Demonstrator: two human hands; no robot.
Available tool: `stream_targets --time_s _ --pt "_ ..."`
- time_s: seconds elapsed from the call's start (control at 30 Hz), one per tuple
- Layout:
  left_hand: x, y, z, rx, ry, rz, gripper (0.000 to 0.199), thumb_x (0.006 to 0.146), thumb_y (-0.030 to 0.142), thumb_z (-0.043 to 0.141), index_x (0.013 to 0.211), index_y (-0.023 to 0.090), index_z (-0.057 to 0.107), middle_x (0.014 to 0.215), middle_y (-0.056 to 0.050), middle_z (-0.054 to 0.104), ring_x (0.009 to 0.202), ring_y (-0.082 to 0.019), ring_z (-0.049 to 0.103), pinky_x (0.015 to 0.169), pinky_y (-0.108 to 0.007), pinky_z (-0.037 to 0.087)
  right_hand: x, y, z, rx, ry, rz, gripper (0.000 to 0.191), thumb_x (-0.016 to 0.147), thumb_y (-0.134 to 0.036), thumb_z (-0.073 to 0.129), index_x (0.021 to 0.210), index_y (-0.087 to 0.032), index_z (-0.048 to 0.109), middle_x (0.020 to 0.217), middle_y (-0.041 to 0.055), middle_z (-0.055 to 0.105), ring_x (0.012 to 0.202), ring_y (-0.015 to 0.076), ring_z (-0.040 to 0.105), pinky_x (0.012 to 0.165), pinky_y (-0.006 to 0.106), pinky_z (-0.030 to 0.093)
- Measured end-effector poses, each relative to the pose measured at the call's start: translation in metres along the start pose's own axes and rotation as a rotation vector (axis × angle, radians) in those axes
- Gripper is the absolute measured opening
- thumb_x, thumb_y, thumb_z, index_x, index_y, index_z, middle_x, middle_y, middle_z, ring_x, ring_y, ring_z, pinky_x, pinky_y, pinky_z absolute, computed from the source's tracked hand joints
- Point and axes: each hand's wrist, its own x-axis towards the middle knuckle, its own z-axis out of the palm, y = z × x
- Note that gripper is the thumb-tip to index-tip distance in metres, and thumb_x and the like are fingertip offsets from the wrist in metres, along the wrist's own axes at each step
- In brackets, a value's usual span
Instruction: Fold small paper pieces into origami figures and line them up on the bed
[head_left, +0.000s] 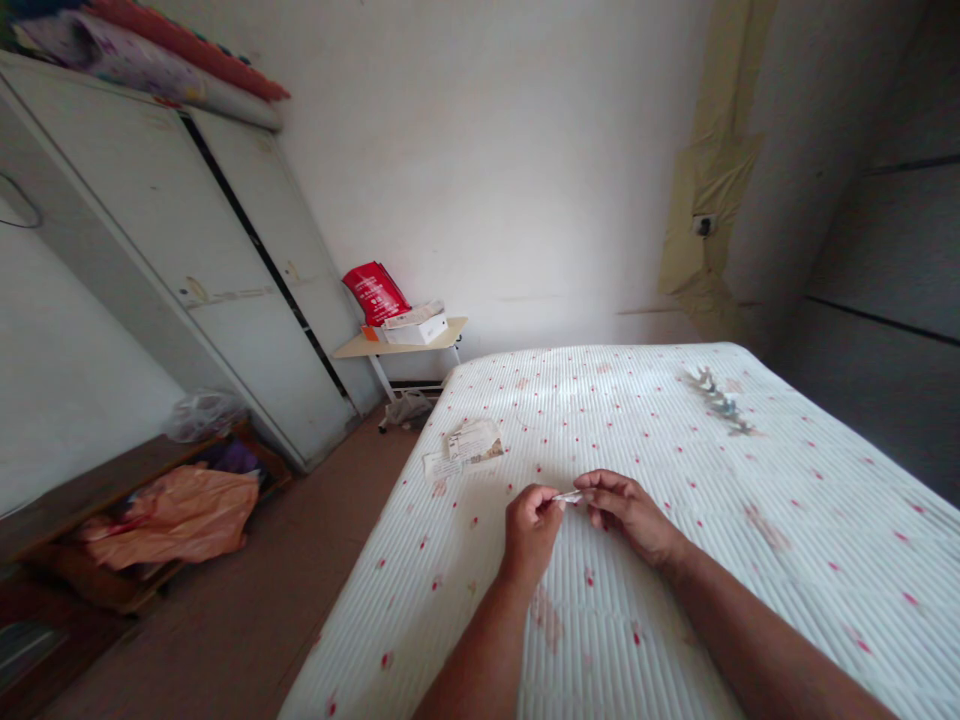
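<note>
Over the bed (570, 400), with its white ribbed, red-dotted cover, both hands meet at a small folded piece of paper (568, 496). My left hand (531, 525) is closed, pinching its left end between thumb and forefinger. The fingers of my right hand (626, 510) are bent around its right end, thumb and forefinger together. The paper is thin and pale; its exact folds are too small to make out. Flat printed sheets of paper (469, 447) lie on the bed beyond my left hand. Farther right, a row of small grey folded-looking shapes (721, 402) lies on the cover.
A small table (352, 348) by the wall bears a red bag (375, 292) and a white box (416, 330). At left stand a grey cupboard (225, 250) and a low wooden unit with an orange plastic bag (180, 515). Brown floor (300, 540) runs beside the bed.
</note>
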Motion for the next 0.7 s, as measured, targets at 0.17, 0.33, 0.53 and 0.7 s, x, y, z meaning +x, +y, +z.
stream_targets --time_s 0.17,0.33,0.53,0.7 --pt "-0.0001 0.0012 0.0007 0.016 0.008 0.018 0.010 0.070 0.018 0.052 0.071 0.015 0.062 0.065 0.000 0.059 0.062 -0.011 0.052 0.061 -0.021 0.040 -0.0004 0.0016 -0.0005 -0.015 -0.002 -0.005 0.021 0.071 -0.030 0.062 0.086 -0.016 0.060 0.049 -0.0050 0.053 0.043 0.0080 0.042 0.046 0.022 0.027" --pt "-0.0002 0.0013 0.0007 0.018 0.004 0.023 0.011 0.069 0.015 0.051 0.072 0.015 0.062 0.067 0.000 0.060 0.064 -0.012 0.053 0.062 -0.021 0.041 -0.0004 0.0029 -0.0010 -0.027 0.007 -0.004 0.021 0.071 -0.029 0.061 0.088 -0.016 0.060 0.050 -0.0052 0.053 0.043 0.0080 0.042 0.047 0.022 0.028" --pt "-0.0004 0.0031 0.0001 0.021 0.008 0.020 0.011 0.069 0.015 0.051 0.071 0.015 0.062 0.065 0.001 0.059 0.063 -0.011 0.052 0.061 -0.021 0.040 0.0000 0.0037 -0.0014 -0.022 0.004 0.000 0.023 0.070 -0.030 0.062 0.088 -0.016 0.061 0.050 -0.0053 0.053 0.044 0.0084 0.043 0.047 0.022 0.028" --pt "-0.0002 0.0023 0.0000 0.024 0.002 0.011 0.010 0.070 0.017 0.051 0.071 0.015 0.061 0.064 0.001 0.058 0.062 -0.011 0.052 0.061 -0.021 0.040 -0.0001 0.0033 -0.0012 -0.026 0.005 -0.003 0.022 0.071 -0.033 0.062 0.086 -0.017 0.061 0.051 -0.0047 0.053 0.045 0.0085 0.044 0.048 0.022 0.028"
